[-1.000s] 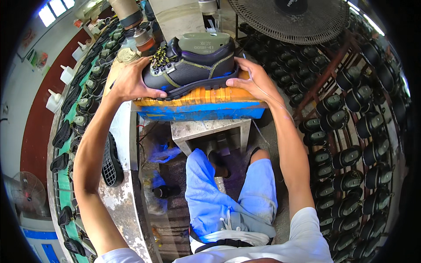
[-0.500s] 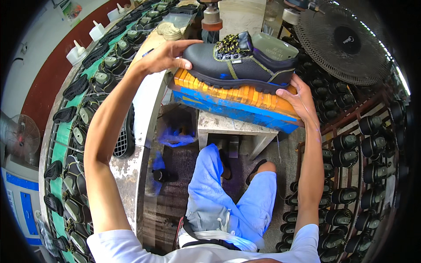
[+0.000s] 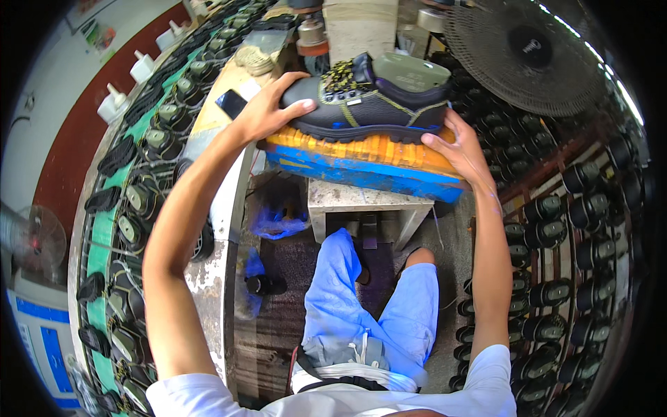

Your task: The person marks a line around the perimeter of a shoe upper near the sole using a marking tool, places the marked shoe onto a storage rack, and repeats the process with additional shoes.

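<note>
Shoe: one black leather lace-up shoe (image 3: pixel 368 113), low-cut, upright, side-on to the person, toe to the left and heel to the right.
Upper: grained leather with a rounded toe; yellow stitching runs down the side and toward the heel; small blue patches low on the side, paint or reflected light, cannot tell which.
Lacing: black-and-yellow flecked laces (image 3: pixel 340 78), bunched over the tongue, with dark eyelets along the edge.
Tag: small whitish rectangular label (image 3: pixel 355 101) on the side, just below the eyelets.
Filling: grey-green hard shoe last (image 3: pixel 411 72), its rounded top rising out of the padded collar.
Sole: thick black lugged outsole (image 3: pixel 361 132).
Location: on the orange-yellow ribbed pad (image 3: pixel 375 151) that tops a scuffed blue box-shaped base (image 3: pixel 368 177), above a worn whitish stool-like stand (image 3: pixel 368 197).
Left hand: bare left hand (image 3: pixel 267 110) at the toe; thumb spread from the fingers, thumb on the near side, fingers reaching over the front, toe gripped between.
Right hand: bare right hand (image 3: pixel 460 149) at the heel; thumb near the sole edge, fingers curved behind, moderately parted, heel held between.
Nearby: dark flat phone-like rectangle (image 3: pixel 231 103) beside the left hand; round grey caged fan (image 3: pixel 531 47) beyond the right.
</note>
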A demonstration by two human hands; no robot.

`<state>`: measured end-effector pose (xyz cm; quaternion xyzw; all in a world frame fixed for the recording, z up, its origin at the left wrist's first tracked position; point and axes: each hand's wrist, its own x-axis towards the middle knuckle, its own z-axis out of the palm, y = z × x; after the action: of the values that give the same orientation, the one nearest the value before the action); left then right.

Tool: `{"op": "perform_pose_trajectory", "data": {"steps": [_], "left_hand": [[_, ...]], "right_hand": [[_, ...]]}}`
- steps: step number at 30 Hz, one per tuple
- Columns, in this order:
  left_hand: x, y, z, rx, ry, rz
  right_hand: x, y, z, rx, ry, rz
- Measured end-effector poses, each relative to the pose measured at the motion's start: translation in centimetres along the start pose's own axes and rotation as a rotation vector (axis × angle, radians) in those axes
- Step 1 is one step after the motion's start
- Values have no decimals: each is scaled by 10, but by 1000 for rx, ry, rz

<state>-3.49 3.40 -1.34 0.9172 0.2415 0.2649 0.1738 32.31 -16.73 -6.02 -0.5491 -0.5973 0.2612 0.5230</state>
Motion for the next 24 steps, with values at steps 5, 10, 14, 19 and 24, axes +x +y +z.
{"op": "perform_pose_trajectory", "data": {"steps": [5,10,14,19,24], "left_hand": [[-14,3,-18,-553,-168,-125],[-28,-6,-7,-743,-61,-228],[-28,-7,-3,-720,-74,-185],[-22,-8,-10,-694,-102,-119],[-23,-5,-9,-655,-101,-170]], "right_hand": [[3,2,-3,93,-35,1],[8,-5,0,64,-33,44],[3,-3,-3,26,-46,42],[1,-4,3,-44,-16,30],[-3,-9,3,-84,-23,46]]}}
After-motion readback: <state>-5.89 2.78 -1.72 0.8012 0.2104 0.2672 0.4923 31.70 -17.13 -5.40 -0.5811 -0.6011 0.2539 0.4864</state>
